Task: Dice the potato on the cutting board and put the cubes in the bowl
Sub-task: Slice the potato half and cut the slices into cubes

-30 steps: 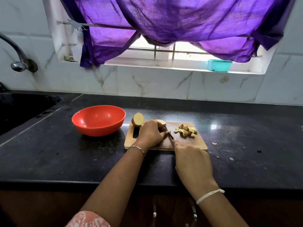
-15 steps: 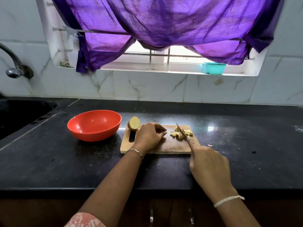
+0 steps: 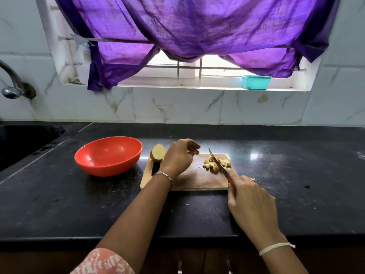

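Note:
A wooden cutting board [image 3: 189, 181] lies on the black counter. Half a potato [image 3: 158, 153] stands at its left end, cut face towards me. Several potato cubes [image 3: 222, 162] are piled at the board's far right. My right hand [image 3: 250, 202] grips a red-handled knife [image 3: 217, 163], whose blade lies slanted across the cubes. My left hand [image 3: 178, 158] hovers over the board's middle with curled fingers; whether they pinch a piece is hidden. The orange bowl [image 3: 108, 155] left of the board has nothing in it.
A dark sink [image 3: 23, 141] and a tap [image 3: 11, 86] are at the far left. Small peel scraps [image 3: 254, 179] lie right of the board. A teal box [image 3: 256, 82] sits on the window sill under a purple curtain [image 3: 197, 26].
The knife went from beside my left hand rightwards to the cube pile. My left hand lifted off the board, and the piece it pressed down is out of sight.

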`<state>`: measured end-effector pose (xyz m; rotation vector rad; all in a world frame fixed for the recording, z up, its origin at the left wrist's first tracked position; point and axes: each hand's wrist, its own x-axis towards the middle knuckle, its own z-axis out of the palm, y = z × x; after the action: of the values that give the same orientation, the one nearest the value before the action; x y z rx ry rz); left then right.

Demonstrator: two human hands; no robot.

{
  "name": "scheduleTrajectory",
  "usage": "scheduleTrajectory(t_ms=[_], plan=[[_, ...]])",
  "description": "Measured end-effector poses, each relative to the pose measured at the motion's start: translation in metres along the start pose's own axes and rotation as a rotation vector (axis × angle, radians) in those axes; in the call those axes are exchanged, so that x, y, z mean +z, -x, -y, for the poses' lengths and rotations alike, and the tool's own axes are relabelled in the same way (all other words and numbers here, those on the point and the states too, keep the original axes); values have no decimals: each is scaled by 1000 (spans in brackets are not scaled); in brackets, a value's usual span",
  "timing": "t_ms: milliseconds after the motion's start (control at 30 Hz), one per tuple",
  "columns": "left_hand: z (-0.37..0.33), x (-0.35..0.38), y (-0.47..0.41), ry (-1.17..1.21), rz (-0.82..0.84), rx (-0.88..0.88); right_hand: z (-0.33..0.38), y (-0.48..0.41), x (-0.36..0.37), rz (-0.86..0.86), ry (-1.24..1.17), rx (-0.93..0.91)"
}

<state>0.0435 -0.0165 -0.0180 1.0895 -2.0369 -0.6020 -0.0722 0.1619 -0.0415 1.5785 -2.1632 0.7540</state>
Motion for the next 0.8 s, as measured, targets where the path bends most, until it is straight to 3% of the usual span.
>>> scheduleTrajectory(t_ms=[133,333,500,800], plan=[[13,-31,-5,-27,-124,-36,5,-1,-1,-6,-41,1],[28,-62,-4,-123,-150,-76,29,-6,0,10,-97,-35],[33,-71,-1,-382,105,-135,47,-6,6,53,-122,-69],[33,-60,-1,-574,319,-174,51,-3,9,72,-110,-87]])
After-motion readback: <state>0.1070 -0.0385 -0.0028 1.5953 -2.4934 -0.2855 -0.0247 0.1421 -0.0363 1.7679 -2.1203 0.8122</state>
